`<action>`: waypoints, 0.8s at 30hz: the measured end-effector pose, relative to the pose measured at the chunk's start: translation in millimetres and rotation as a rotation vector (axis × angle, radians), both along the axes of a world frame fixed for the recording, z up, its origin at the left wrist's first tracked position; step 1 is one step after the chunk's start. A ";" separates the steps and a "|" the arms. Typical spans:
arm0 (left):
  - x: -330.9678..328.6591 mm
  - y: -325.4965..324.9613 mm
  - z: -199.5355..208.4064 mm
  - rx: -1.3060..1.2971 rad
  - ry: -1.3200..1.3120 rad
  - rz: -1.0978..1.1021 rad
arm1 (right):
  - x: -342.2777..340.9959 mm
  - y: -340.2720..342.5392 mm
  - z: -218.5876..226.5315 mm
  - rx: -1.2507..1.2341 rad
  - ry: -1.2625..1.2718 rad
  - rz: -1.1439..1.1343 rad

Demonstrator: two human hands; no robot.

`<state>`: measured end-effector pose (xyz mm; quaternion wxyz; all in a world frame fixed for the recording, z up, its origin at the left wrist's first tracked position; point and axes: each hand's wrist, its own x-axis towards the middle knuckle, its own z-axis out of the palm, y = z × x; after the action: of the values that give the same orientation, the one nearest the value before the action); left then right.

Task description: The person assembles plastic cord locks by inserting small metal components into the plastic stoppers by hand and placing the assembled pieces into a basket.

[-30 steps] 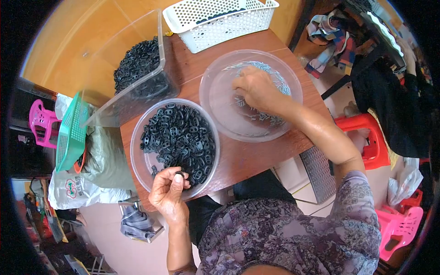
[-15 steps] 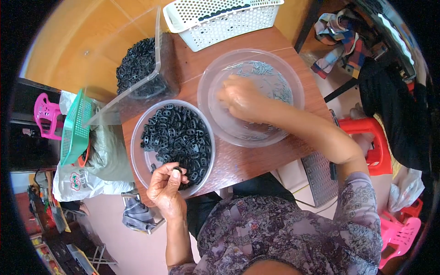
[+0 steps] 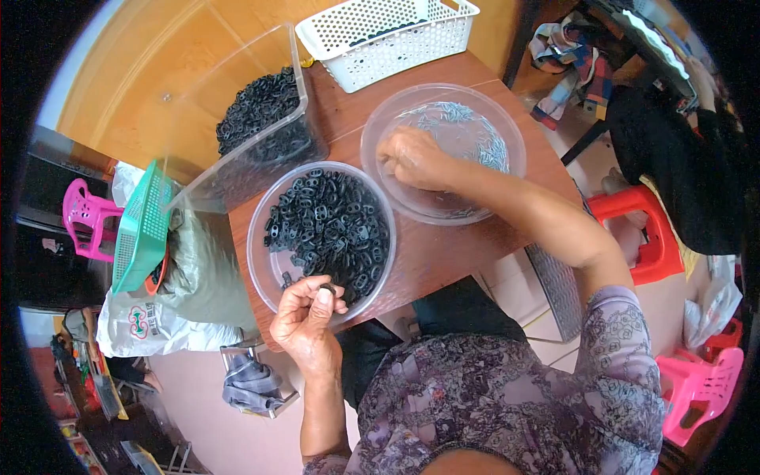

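My left hand [image 3: 310,320] is at the near rim of a round clear tub [image 3: 255,265]. Its thumb and fingertips pinch a small black plastic piece [image 3: 327,287]. Heaped in that tub are many black pieces [image 3: 336,218] with two holes each. My right hand [image 3: 416,158] reaches into a second round clear tub [image 3: 507,119], at its left side. Small silvery metal pins [image 3: 491,149] lie scattered over this tub's bottom. The right fingers are bent together and point down; whatever is between them is hidden.
Both tubs stand on a brown wooden table [image 3: 451,265]. At the back left, a clear box [image 3: 305,103] holds more black pieces. A white perforated basket [image 3: 396,59] stands at the back edge. Left of the table are a green basket [image 3: 142,229] and sacks [image 3: 198,261]; right, a red stool [image 3: 645,237].
The whole view has shifted slightly. My right hand, blurred before, now shows clearly and sits closer to the left side of the pin tub. The left hand keeps its pinch on the black piece.
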<state>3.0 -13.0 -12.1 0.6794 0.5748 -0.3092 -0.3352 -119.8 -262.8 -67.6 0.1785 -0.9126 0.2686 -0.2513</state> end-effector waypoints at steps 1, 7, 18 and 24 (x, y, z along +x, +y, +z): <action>2.4 3.2 -1.1 -0.011 0.009 -0.002 | 2.5 3.0 3.2 -0.007 0.006 -0.001; 10.4 13.1 -4.7 -0.053 0.062 -0.024 | 10.8 10.8 2.8 -0.121 0.069 -0.098; 12.2 13.0 -4.1 -0.087 0.121 -0.034 | 10.6 16.8 2.7 -0.278 -0.055 -0.121; 8.9 8.7 -6.0 -0.056 0.201 -0.022 | -11.0 52.6 48.4 0.165 -0.202 -0.094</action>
<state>11.9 -4.3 -18.1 0.7191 0.5157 -0.2550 -0.3898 -130.8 -210.2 -19.1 0.2673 -0.8511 0.3117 -0.3272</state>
